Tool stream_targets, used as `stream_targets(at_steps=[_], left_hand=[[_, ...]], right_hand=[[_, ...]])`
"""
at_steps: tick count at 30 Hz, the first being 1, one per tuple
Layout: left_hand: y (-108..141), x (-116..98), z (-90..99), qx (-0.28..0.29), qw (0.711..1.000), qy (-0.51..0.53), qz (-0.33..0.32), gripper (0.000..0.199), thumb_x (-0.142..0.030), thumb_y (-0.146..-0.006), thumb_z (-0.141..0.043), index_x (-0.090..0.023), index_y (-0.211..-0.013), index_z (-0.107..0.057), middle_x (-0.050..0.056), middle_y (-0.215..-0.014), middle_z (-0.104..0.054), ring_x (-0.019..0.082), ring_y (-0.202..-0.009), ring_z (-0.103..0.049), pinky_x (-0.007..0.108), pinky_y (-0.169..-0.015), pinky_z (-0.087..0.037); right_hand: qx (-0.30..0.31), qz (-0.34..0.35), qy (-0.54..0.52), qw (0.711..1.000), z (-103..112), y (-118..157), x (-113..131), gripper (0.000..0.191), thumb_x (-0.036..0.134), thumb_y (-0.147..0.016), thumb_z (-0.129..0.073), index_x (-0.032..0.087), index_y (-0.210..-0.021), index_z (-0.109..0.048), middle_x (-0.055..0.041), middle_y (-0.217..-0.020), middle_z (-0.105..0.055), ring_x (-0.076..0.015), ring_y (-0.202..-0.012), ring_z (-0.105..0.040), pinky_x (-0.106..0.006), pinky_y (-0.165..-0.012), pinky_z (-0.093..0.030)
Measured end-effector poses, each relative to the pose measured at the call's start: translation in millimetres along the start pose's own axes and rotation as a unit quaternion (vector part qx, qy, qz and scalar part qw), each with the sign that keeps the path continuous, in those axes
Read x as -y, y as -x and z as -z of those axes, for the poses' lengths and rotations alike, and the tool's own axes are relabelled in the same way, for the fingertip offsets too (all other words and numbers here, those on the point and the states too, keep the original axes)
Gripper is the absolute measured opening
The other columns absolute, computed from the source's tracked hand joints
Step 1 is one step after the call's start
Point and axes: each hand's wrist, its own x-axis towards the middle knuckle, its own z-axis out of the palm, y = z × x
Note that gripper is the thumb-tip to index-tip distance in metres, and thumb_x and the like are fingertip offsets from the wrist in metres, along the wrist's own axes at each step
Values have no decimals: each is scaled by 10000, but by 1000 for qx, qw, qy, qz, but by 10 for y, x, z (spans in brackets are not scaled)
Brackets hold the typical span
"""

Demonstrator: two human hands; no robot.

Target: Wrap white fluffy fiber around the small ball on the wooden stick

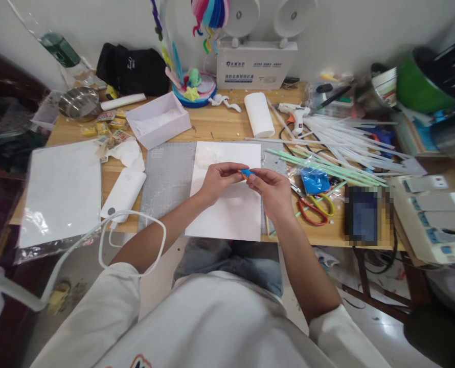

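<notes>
Step in hand, as judged: two-handed fingertip work on a small blue-and-orange piece (pixel 247 174), held up in front of the body. Seen from above, it lies over the upper part of a white sheet (pixel 223 220), which rests partly on a grey mat (pixel 166 176) on the table (pixel 220 122). Whether the piece is being pressed, folded or only turned: cannot tell.

Left hand (pixel 217 181): thumb and forefinger nearly together, pinching the orange end of the piece. Right hand (pixel 274 191): thumb and fingers likewise drawn in, clamped on the blue end. Fingertips of the two hands come close across the piece; contact between them unclear. Neither palm appears to bear on the sheet.

Next move, as judged: calls for a light, steady pinch from both sides, since the piece is small and mostly covered by the fingers.

Nearby: scissors (pixel 315 208) and a blue packet (pixel 315 180) sit to the right of the right hand; a white power bank (pixel 124 196) lies well left of the left hand.
</notes>
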Motion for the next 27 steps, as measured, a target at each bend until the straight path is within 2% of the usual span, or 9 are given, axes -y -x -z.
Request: stream_targets(at_steps=[3,6,10,13,17,20,23,27], left_hand=[[11,-4,-10,15,999,21,23,358,-364,-699,-891,-209,-1014,-818,63,-1005,-787,204,-989,-731,405,-1006,-570],[-2,17,-28,-7,1000,-3,16,408,-394,-676,-916,-199,-1021,-815,42,-894,-768,178,-891,-724,404,-979,-578],[-14,20,-33,-28,999,-6,18,428,-377,-644,-931,-182,-998,-789,15,-842,-731,158,-823,-714,383,-879,-619],[-11,13,-24,-30,999,-32,11,392,-354,-656,-919,-167,-958,-753,25,-838,-731,151,-795,-711,338,-793,-628],[-15,15,-17,-36,995,-88,-20,340,-334,-668,-902,-153,-901,-731,44,-849,-746,157,-791,-713,319,-749,-627],[-9,-6,-24,-17,995,-92,-22,336,-366,-688,-893,-155,-913,-762,60,-882,-767,182,-830,-731,359,-799,-635],[14,-39,-37,17,998,-67,-4,396,-441,-738,-864,-164,-1013,-796,96,-1029,-788,227,-964,-746,418,-916,-619],[27,-23,-46,9,995,-92,-21,547,-399,-606,-951,-176,-1083,-806,105,-1152,-777,271,-1078,-727,447,-1005,-586]], right_hand=[[-33,59,40,997,-11,3,-3,326,430,-631,-886,223,-858,-774,-5,-794,-765,-147,-734,-673,-343,-782,-577],[-51,95,68,992,-12,25,-5,312,438,-637,-884,227,-840,-775,-11,-802,-772,-165,-755,-694,-356,-795,-589],[-15,47,35,998,25,31,-11,335,452,-669,-867,247,-923,-796,-11,-865,-793,-155,-762,-703,-363,-799,-603],[6,32,30,999,35,24,-18,361,426,-622,-901,245,-919,-805,-8,-841,-794,-147,-739,-699,-351,-773,-599],[-19,51,55,997,-21,39,-35,345,421,-589,-916,226,-849,-803,-3,-740,-774,-150,-662,-684,-347,-707,-595],[-64,50,42,996,-67,49,-55,303,432,-617,-893,219,-809,-796,-2,-716,-767,-150,-640,-680,-344,-689,-608],[-88,47,16,995,-69,42,-63,290,429,-636,-884,213,-810,-798,-4,-738,-776,-145,-642,-685,-342,-702,-626],[-71,34,-32,996,-14,38,-43,279,469,-704,-848,212,-802,-803,-15,-771,-791,-170,-714,-730,-386,-793,-648]])
